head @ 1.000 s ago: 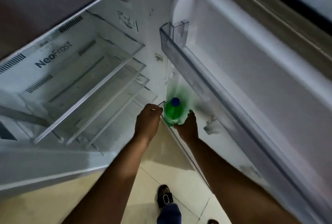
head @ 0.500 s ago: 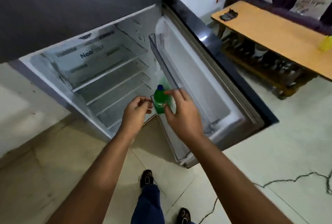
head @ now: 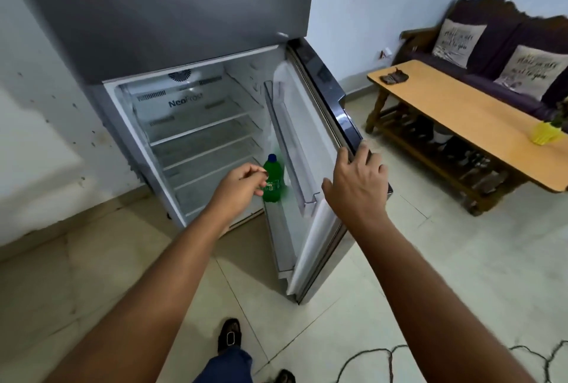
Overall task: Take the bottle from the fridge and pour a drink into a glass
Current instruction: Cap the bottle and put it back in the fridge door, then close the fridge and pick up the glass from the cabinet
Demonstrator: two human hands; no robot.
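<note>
A green bottle [head: 273,180] with a blue cap stands upright at the bottom of the open fridge [head: 196,124], at the inner end of the door's lower shelf. My left hand [head: 241,187] is right in front of the bottle, fingers curled, with the fingertips over the bottle's left side. Whether it grips the bottle does not show. My right hand [head: 356,181] lies on the outer edge of the open fridge door [head: 310,142], fingers hooked over it. No glass is in view.
The fridge shelves hold nothing. A low wooden table [head: 470,118] stands to the right with a yellow object [head: 545,136] and a dark item [head: 393,77] on it. A dark sofa [head: 491,44] with cushions is behind it. A cable [head: 378,355] lies on the tiled floor near my feet.
My right hand has let go of the bottle and moved right onto the door's edge. The view has pulled back and up. My left hand stays by the bottle.
</note>
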